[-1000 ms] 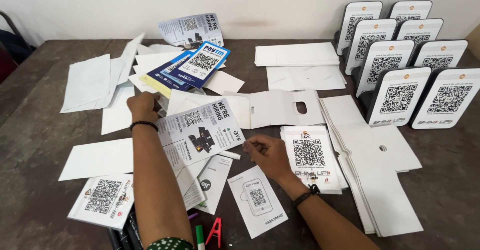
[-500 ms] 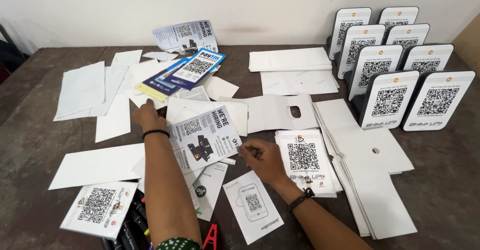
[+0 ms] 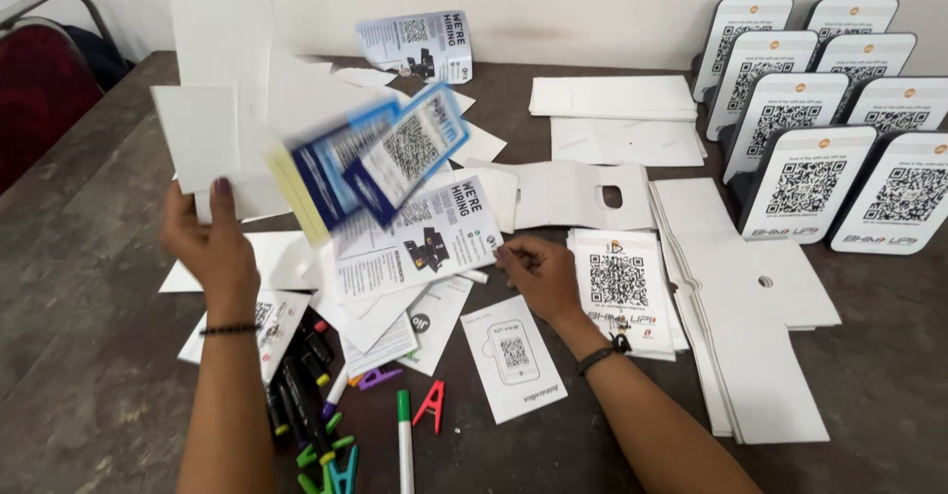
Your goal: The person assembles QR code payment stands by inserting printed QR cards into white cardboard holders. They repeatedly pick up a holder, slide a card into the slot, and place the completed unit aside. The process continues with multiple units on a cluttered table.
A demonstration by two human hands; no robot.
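From my head camera, my left hand [image 3: 212, 247] pinches a stack of papers [image 3: 296, 139] lifted above the table [image 3: 79, 356]; I should grip tight so none slip. My right hand [image 3: 538, 272] rests half-curled, holding nothing, beside a flyer [image 3: 415, 242].

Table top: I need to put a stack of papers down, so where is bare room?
Bare table lies left of the left hand, and at the near right corner beyond the white card stack. The middle, around the right hand, is crowded.
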